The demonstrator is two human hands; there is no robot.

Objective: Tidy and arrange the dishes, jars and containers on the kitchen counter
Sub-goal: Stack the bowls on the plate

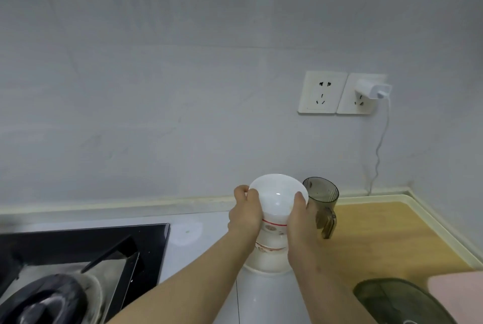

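While left hand [245, 210] and right hand [298, 215] each curl round its rim from opposite sides, white bowl [277, 197] tops a stack of patterned bowls [271, 241] on the pale counter [198, 234], smoky cup [322, 199] just right of it, black hob [91, 248] well left

A stack of bowls [271, 242] stands mid-surface [203, 219], near the wall. The left hand [245, 212] grips the top bowl [277, 194] on its left side and the right hand [300, 216] on its right. A handled cup [322, 198] stands just right of the stack, at a board's [386, 234] left edge. A hob [86, 248] lies well left, carrying a pot [44, 300]. Two sockets [322, 92] sit on the wall above the cup, a charger [371, 88] in the right one.
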